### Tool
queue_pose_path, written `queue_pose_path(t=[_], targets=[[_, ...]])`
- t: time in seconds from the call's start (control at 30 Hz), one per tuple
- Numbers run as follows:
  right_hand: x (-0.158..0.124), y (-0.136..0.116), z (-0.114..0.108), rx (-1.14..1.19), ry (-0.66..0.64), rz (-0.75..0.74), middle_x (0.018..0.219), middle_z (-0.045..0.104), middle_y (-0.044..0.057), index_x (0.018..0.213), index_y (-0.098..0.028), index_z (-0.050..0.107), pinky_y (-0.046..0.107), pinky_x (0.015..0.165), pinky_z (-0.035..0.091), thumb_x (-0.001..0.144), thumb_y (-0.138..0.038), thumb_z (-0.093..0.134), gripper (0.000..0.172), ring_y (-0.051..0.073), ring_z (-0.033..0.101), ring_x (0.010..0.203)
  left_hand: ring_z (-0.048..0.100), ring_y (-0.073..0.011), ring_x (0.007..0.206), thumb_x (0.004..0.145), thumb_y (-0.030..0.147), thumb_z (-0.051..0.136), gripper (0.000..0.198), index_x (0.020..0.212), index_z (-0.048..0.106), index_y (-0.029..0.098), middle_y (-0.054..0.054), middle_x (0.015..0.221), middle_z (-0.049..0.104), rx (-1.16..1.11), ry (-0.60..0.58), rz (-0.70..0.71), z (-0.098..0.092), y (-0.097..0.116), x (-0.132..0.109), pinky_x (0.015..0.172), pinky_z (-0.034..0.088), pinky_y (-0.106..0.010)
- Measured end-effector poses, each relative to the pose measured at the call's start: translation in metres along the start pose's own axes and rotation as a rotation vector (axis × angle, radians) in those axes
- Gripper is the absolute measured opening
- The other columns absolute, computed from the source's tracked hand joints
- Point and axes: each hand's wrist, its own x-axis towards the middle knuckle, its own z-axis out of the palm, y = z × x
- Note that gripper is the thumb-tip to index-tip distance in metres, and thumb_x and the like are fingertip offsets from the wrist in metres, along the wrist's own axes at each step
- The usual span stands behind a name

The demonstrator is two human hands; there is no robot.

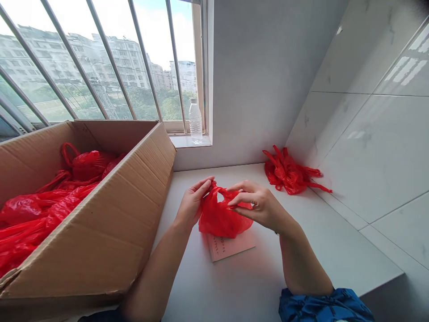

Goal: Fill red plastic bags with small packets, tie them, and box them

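Note:
A red plastic bag [225, 219] hangs between my two hands, above the middle of the white tabletop. My left hand [194, 199] pinches its top left edge between thumb and fingers. On the bag's right side, my right hand [256, 201] has curved fingers closed on the red plastic near the upper edge. An opening shows in the bag between the hands, like a handle loop. Directly below, a thin pale booklet [231, 248] with small print lies flat, its far part covered by the bag.
A large open cardboard box [110, 228] with several red bags [56, 197] inside stands at the left. More bunched red bags [288, 172] lie at the back right by the tiled wall. A clear bottle [195, 123] stands on the sill of the barred window.

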Motion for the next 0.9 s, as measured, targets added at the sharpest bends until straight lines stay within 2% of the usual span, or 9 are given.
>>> queue_pose_path(t=[0.17,0.27,0.33,0.4,0.5,0.6,0.7,0.8,0.9], targets=[[-0.022,-0.002,-0.021,0.077,-0.216,0.087,0.087,0.076,0.001,0.086,-0.023,0.075,0.029,0.072,0.051,0.089,-0.020,0.069,0.007,0.016,0.067,0.082,0.064,-0.0083,0.077,0.080,0.011,0.073,0.015,0.094,0.076,0.015,-0.005,0.092,0.070,-0.099,0.306,0.092,-0.023,-0.011,0.029,0.078,0.054,-0.021],[-0.028,0.001,-0.033,0.149,-0.338,0.224,0.080,0.075,-0.001,0.082,-0.023,0.076,0.026,0.066,0.049,0.088,-0.026,0.071,0.008,0.014,0.066,0.072,0.064,-0.0063,0.079,0.083,0.007,0.068,0.013,0.092,0.073,0.015,-0.003,0.090,0.069,-0.074,0.400,0.127,-0.035,-0.021,0.042,0.082,0.052,-0.019],[-0.028,0.007,-0.041,0.239,-0.443,0.294,0.085,0.077,0.001,0.086,-0.023,0.077,0.026,0.069,0.051,0.088,-0.034,0.071,0.013,0.015,0.068,0.076,0.064,-0.0071,0.081,0.085,0.009,0.066,0.014,0.096,0.071,0.016,-0.003,0.090,0.069,-0.039,0.421,0.148,-0.041,-0.028,0.044,0.084,0.051,-0.021],[-0.028,0.019,-0.048,0.338,-0.540,0.357,0.099,0.078,0.003,0.104,-0.024,0.077,0.028,0.076,0.054,0.087,-0.041,0.070,0.025,0.019,0.071,0.088,0.066,-0.0113,0.086,0.087,0.015,0.067,0.022,0.109,0.067,0.019,-0.004,0.093,0.070,0.003,0.402,0.154,-0.047,-0.032,0.039,0.087,0.052,-0.028],[-0.034,0.041,-0.048,0.289,-0.477,0.507,0.128,0.069,0.009,0.138,-0.025,0.059,0.035,0.093,0.053,0.091,-0.047,0.064,0.052,0.024,0.066,0.114,0.067,-0.0202,0.099,0.091,0.037,0.064,0.038,0.126,0.058,0.023,-0.007,0.106,0.071,0.256,0.318,0.123,-0.053,-0.035,0.022,0.092,0.051,-0.038],[-0.043,0.056,-0.021,0.031,-0.336,0.585,0.158,0.039,0.013,0.154,-0.027,0.036,0.046,0.110,0.043,0.086,-0.051,0.067,0.079,0.031,0.044,0.141,0.060,-0.0265,0.116,0.095,0.057,0.049,0.044,0.115,0.066,0.022,-0.010,0.120,0.066,0.741,0.158,0.087,-0.052,-0.037,0.000,0.102,0.043,-0.043],[-0.045,0.057,0.030,-0.051,-0.367,0.397,0.168,0.012,0.011,0.161,-0.029,0.009,0.052,0.119,0.030,0.082,-0.056,0.069,0.103,0.031,0.020,0.153,0.053,-0.0286,0.124,0.098,0.055,0.042,0.043,0.108,0.070,0.023,-0.009,0.130,0.062,1.167,-0.006,0.210,-0.040,-0.043,-0.019,0.109,0.037,-0.046],[-0.048,0.055,0.083,-0.145,-0.313,0.203,0.167,0.013,0.012,0.161,-0.028,-0.004,0.059,0.123,0.012,0.088,-0.052,0.063,0.101,0.028,0.014,0.154,0.045,-0.0287,0.136,0.100,0.044,0.043,0.037,0.121,0.064,0.024,-0.010,0.143,0.054,1.452,-0.095,0.431,-0.029,-0.058,-0.029,0.116,0.027,-0.051],[-0.060,0.064,0.120,-0.199,-0.279,0.222,0.166,0.018,0.013,0.160,-0.026,-0.007,0.063,0.121,0.015,0.093,-0.051,0.054,0.095,0.030,0.017,0.154,0.036,-0.0280,0.145,0.100,0.036,0.045,0.039,0.134,0.056,0.021,-0.011,0.153,0.046,1.622,-0.127,0.453,-0.033,-0.077,-0.033,0.120,0.021,-0.054]])
